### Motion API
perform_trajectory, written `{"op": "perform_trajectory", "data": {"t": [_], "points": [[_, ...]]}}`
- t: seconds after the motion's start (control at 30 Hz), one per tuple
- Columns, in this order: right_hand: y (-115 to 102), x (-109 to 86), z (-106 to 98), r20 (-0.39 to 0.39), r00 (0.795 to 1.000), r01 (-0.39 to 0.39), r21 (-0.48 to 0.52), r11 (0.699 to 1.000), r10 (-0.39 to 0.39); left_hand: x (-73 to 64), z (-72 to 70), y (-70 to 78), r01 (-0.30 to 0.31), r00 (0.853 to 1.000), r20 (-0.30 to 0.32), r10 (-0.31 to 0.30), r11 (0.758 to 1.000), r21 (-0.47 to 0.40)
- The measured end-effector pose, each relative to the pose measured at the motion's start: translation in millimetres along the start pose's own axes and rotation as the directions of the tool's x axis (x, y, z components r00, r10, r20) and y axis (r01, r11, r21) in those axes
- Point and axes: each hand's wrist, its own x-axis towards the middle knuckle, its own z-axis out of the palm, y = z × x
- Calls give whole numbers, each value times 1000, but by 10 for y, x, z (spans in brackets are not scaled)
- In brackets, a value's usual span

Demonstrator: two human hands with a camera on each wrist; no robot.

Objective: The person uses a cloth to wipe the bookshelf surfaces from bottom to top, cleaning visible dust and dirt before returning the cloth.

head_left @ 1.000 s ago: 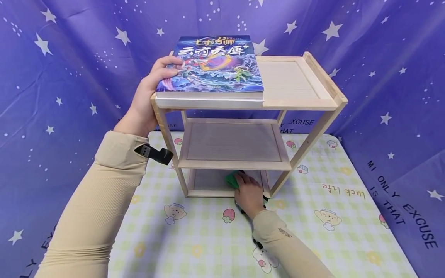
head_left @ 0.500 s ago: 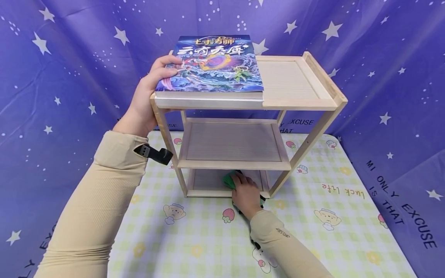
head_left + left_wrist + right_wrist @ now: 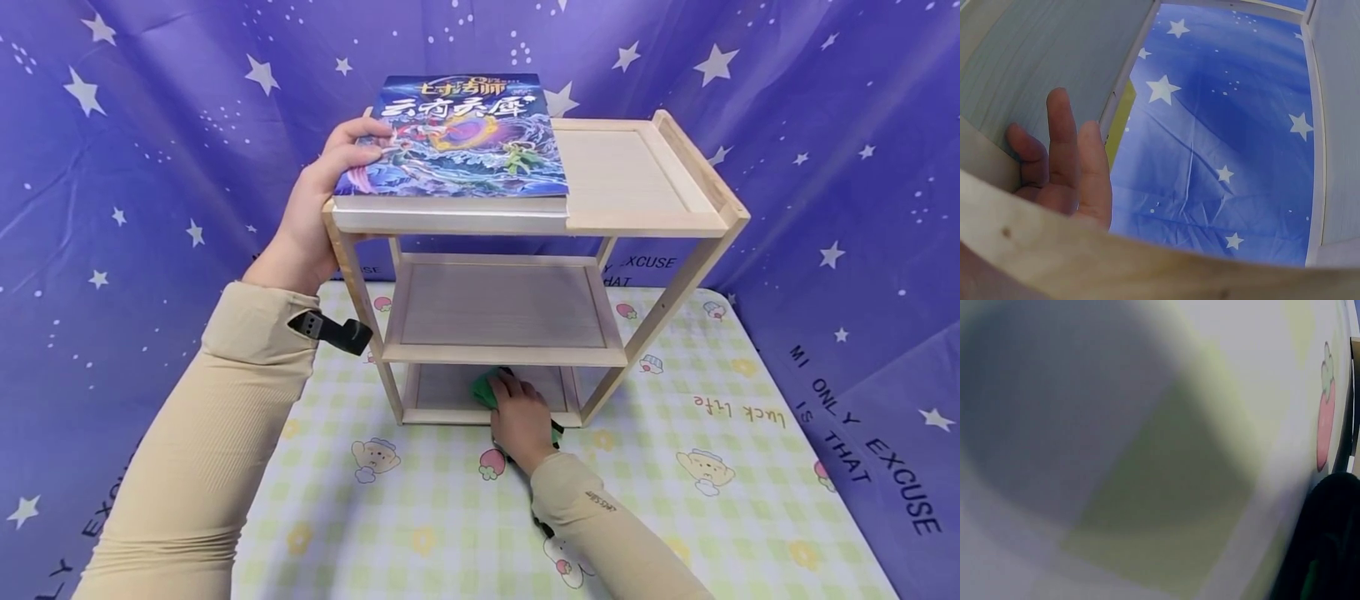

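A three-tier wooden shelf (image 3: 637,223) stands on the table. On the left part of its top board lies a thick book (image 3: 465,142) with a blue illustrated cover. My left hand (image 3: 318,192) grips the shelf's upper left end, with fingertips resting on the book's left edge. In the left wrist view, more fingers (image 3: 1063,150) of that hand reach beneath the top board. Low in the shelf, my right hand (image 3: 521,421) holds a green cloth (image 3: 486,387) against the bottom board (image 3: 442,387). Its palm side is hidden.
A light checked tablecloth (image 3: 435,508) with cartoon prints covers the table. Purple star-patterned curtains (image 3: 840,208) hang behind and at both sides. The middle board (image 3: 502,304) sits just above the right hand. In the right wrist view, the tablecloth (image 3: 1147,475) is blurred and close.
My right hand has slid a little to the left along the bottom board with the green cloth. The left hand, book and shelf have stayed in place.
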Motion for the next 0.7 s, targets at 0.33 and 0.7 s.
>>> {"op": "perform_trajectory", "data": {"t": [0.33,0.7], "points": [[-85,14,-9,-7,1000,10,-18,1000,-10,-2,13,20,6,1000,4,-6,999,-31],[-159,15,-24,32,999,0,-3,1000,0,-3,-1,2,5,1000,6,-5,1000,-7]]}}
